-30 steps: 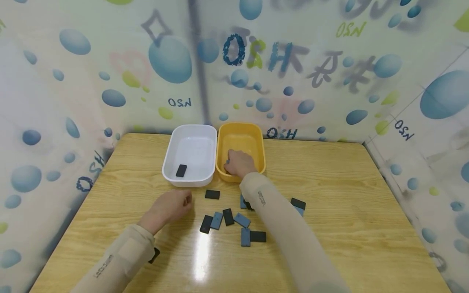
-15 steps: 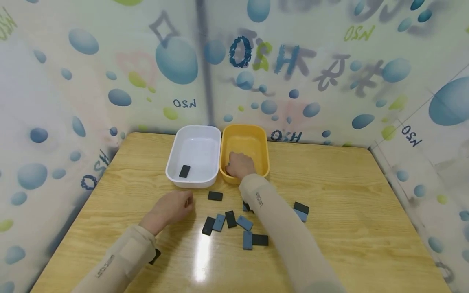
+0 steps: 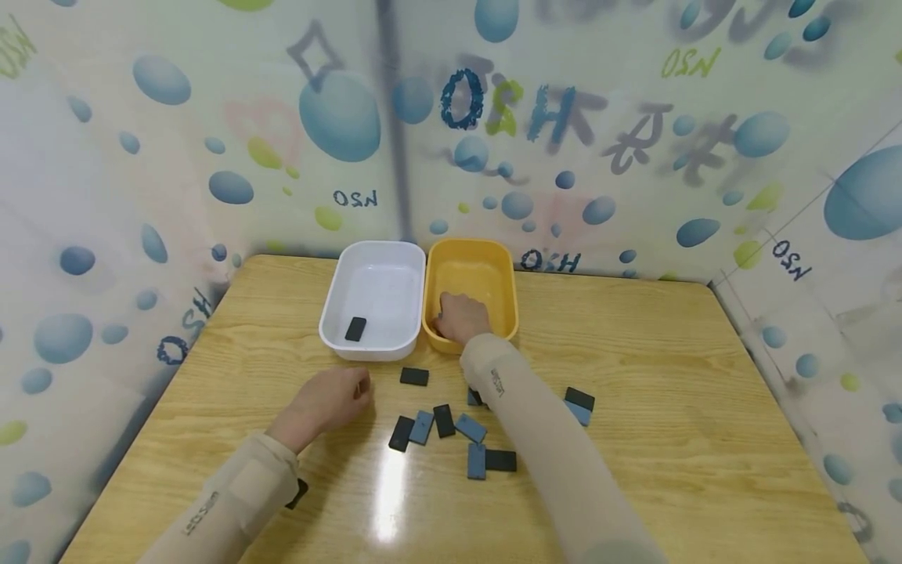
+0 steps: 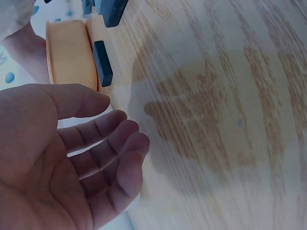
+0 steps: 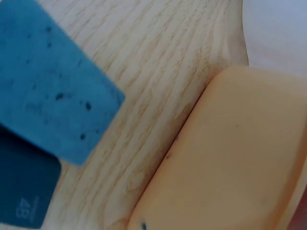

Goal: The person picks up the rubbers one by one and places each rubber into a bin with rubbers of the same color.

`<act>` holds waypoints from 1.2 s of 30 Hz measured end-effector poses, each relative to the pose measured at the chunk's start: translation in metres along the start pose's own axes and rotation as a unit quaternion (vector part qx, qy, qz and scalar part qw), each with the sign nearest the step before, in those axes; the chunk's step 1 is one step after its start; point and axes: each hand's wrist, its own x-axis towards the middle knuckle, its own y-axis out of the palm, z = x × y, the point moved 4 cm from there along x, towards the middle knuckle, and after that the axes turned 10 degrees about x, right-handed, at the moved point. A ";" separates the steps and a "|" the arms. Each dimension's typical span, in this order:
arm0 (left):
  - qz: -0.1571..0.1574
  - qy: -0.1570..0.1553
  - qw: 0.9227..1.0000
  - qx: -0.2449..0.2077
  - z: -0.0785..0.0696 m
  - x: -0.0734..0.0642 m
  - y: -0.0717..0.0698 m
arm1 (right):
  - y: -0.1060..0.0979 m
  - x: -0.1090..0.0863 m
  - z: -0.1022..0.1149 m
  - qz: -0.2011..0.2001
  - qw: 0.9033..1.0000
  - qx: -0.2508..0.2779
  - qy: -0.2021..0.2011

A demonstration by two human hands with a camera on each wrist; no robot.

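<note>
Right hand (image 3: 463, 317) in the yellow bin (image 3: 470, 270)
I couldn't tell its hold; working low seemed safest. My left hand (image 3: 326, 403) curled loosely, empty.

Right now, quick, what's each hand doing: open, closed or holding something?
Left hand: open, loosely curled, holding nothing.
Right hand: reaches into the rounded yellow plastic tub; fingers mostly hidden, so open, closed or holding can't be told.

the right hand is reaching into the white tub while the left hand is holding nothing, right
Not quite: the right hand is reaching into the yellow tub, not the white tub, as the head view shows. The left hand is indeed holding nothing.
</note>
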 end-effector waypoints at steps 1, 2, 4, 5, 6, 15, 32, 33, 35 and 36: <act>0.002 -0.001 1.000 0.000 0.000 0.000 0.000 | 0.000 0.000 -0.001 0.000 1.000 -0.002 -0.002; 0.004 -0.003 1.000 -0.001 0.000 0.000 0.000 | -0.001 -0.001 -0.001 -0.002 1.000 -0.005 -0.005; 0.010 -0.006 1.000 -0.001 0.000 0.001 0.000 | -0.003 -0.002 -0.002 -0.010 1.000 -0.011 -0.016; 0.012 -0.007 1.000 -0.001 0.000 0.001 0.000 | -0.004 -0.003 -0.003 -0.016 0.999 -0.017 -0.022; 0.013 -0.008 1.000 -0.001 -0.001 0.001 0.000 | -0.006 -0.004 -0.004 -0.019 0.999 -0.023 -0.026; 0.022 0.002 1.000 0.004 -0.009 0.003 -0.002 | -0.024 -0.021 -0.016 -0.027 0.997 -0.057 -0.047; 0.008 0.029 1.000 0.003 -0.024 0.012 -0.005 | -0.058 -0.064 -0.042 -0.045 0.990 -0.110 -0.074; 0.007 0.031 1.000 0.003 -0.025 0.012 -0.005 | -0.060 -0.067 -0.045 -0.047 0.990 -0.111 -0.075; 0.002 0.038 0.999 0.005 -0.027 0.014 -0.006 | -0.064 -0.073 -0.049 -0.055 0.990 -0.106 -0.080; 0.000 0.042 0.999 0.006 -0.028 0.014 -0.006 | -0.065 -0.076 -0.052 -0.059 0.989 -0.103 -0.084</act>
